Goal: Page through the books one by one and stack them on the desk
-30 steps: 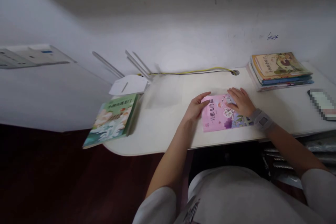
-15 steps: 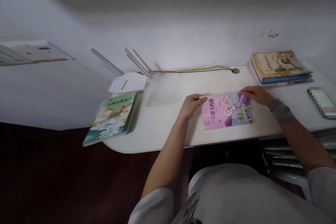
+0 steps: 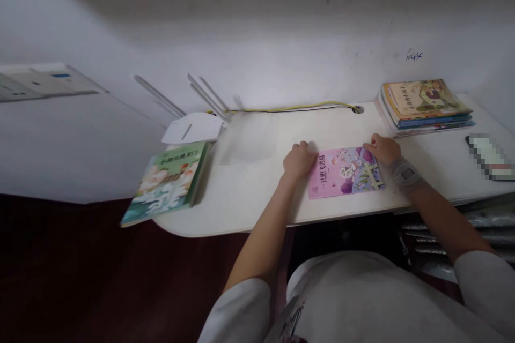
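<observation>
two far corners of the pink book (image 3: 346,172), flat on the white desk (image 3: 249,193), meet our curled left hand (image 3: 299,159) and bent-fingered right hand (image 3: 385,149), probably to keep it square, though we cannot tell if either grips.

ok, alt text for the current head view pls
A person's left hand and right hand are at the upper corners of a pink book on a white desk. A green book overhangs the desk's left end; a stack of books sits at right.
</observation>
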`<state>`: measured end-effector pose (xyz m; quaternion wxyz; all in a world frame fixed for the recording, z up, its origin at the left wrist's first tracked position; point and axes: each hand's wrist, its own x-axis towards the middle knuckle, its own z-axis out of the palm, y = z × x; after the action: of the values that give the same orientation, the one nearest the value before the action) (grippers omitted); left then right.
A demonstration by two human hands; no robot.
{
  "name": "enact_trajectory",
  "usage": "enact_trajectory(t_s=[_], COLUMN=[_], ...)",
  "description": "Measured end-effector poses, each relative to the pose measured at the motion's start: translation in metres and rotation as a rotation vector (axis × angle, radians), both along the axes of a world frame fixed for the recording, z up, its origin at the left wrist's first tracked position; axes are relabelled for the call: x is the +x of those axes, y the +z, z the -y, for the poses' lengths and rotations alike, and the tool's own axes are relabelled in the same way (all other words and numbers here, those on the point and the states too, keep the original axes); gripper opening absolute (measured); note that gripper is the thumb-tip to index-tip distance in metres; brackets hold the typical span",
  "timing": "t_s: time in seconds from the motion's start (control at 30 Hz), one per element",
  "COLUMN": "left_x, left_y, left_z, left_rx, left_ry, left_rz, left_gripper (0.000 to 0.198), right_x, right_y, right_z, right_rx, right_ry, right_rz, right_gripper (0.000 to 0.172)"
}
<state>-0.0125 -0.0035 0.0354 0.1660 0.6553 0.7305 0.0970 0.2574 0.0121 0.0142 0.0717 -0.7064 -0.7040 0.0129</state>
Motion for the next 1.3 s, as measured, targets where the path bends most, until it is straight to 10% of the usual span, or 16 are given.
enact_trajectory(t_s=[0.4, 0.73, 0.93, 1.13, 1.3], left_x=[-0.006, -0.029, -0.023, 0.002, 0.022], left_y=[0.003, -0.006, -0.011, 0.002, 0.012], left_z=[-0.018, 0.036, 0.081, 0.082, 0.044], left_rx=[-0.056, -0.437, -0.393, -0.172, -0.072], left_ry=[-0.159, 0.046, 0.127, 0.128, 0.064], left_rz=[0.048, 1.198, 1.304, 1.477, 1.595], left_gripper=[0.023, 0.042, 0.043, 0.039, 0.034], right_x=[-0.018, -0.017, -0.017, 0.011, 0.057], right_y=[-0.009, -0.014, -0.012, -0.011, -0.005], right_z=[0.009, 0.007, 0.005, 0.023, 0.062], right_rx=[0.115, 0.076, 0.061, 0.054, -0.137], right_ry=[0.162, 0.143, 0.147, 0.089, -0.020], right_rz=[0.173, 0.059, -0.072, -0.398, -1.369], right_gripper=[0.027, 0.027, 0.022, 0.030, 0.033])
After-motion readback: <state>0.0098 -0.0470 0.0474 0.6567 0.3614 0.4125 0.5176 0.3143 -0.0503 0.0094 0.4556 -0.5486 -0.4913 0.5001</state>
